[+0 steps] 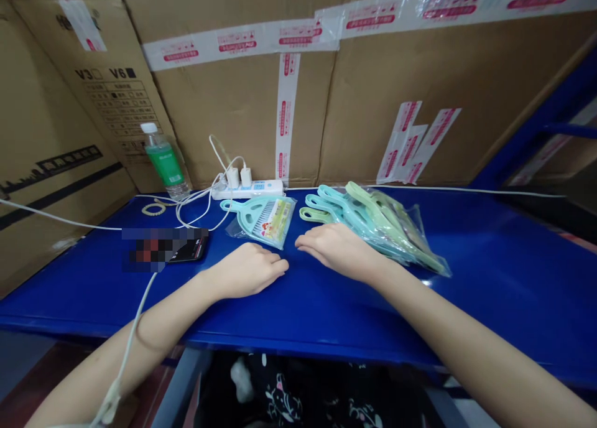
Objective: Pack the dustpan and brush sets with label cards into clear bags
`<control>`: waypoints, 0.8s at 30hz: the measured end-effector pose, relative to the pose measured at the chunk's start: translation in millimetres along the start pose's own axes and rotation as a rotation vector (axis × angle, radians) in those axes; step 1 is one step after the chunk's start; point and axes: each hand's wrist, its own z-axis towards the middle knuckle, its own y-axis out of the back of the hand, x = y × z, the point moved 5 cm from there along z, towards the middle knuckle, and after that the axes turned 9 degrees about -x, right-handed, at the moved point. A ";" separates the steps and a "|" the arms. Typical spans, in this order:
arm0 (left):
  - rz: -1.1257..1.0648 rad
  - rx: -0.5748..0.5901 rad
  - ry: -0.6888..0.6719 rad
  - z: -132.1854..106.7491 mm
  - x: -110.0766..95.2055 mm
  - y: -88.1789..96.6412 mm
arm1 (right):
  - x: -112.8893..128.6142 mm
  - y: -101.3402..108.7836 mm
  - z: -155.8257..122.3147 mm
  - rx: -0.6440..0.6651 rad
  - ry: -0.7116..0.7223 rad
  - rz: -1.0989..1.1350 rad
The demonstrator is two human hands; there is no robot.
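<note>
My left hand (247, 270) lies flat, palm down, on the blue tabletop (84, 279) and holds nothing. Just beyond its fingertips is a bagged teal dustpan-and-brush set (263, 221) with a colourful label. My right hand (338, 249) also rests palm down and empty. It sits in front of a clear bag of several mint-green and pale green plastic dustpan or brush pieces (368, 219), and its outer side overlaps the edge of that bag.
A black phone (193, 249), partly blurred out, lies left of my left hand. Behind it are a white power strip (247, 189) with chargers, tangled white cables (200, 201) and a green-labelled water bottle (163, 160). Taped cardboard boxes (242, 98) stand along the back.
</note>
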 end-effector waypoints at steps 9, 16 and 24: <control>0.011 -0.003 -0.008 -0.4 -0.2 -0.7 | -1.9 -0.6 -0.9 -0.069 0.042 -0.005; 0.002 -0.004 0.000 -0.7 -0.4 0.1 | -3.0 -8.4 -1.1 -0.030 0.042 -0.020; -0.004 0.018 0.004 -0.1 0.2 -0.4 | -7.1 -19.1 -4.5 0.055 0.007 -0.141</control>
